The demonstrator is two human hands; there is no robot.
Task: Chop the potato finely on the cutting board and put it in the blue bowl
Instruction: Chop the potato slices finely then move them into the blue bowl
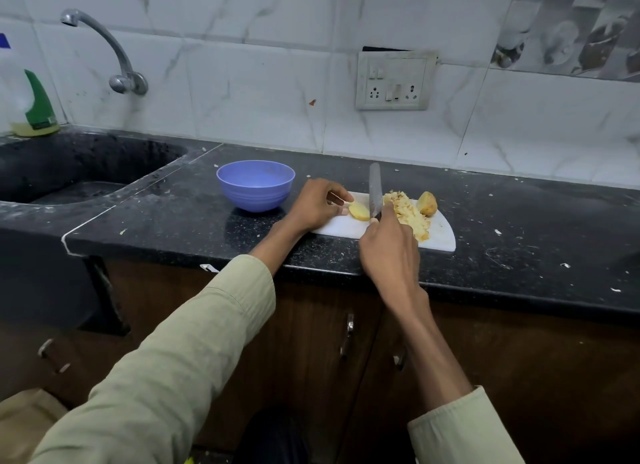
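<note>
A: Item one, cutting board (440,237): white, on the black table (519,221), at about 3 o'clock from the blue bowl (255,185). Stock on it?

B: Three lots. A potato piece (359,211) at the board's 9 o'clock end, pinned by the left hand (317,205), whose grip is closed around it. A heap of chopped potato (408,214) mid-board. One uncut chunk (427,203) toward 2 o'clock, just beside the heap.

A: Knife (375,190)?

B: In the right hand (389,252), grip clamped on the handle, blade pointing to 12 o'clock and standing between the held piece and the heap.

A: Progress entry?

B: Judged part done. A fair share is already fine; the held piece and the chunk are still to be chopped. The bowl looks empty, so the transfer is not yet begun.

A: Labels, writing?

B: None legible. The bottle (36,103) at the sink's far corner carries a green label, too blurred to read. The wall socket (394,83) shows no readable marking.
</note>
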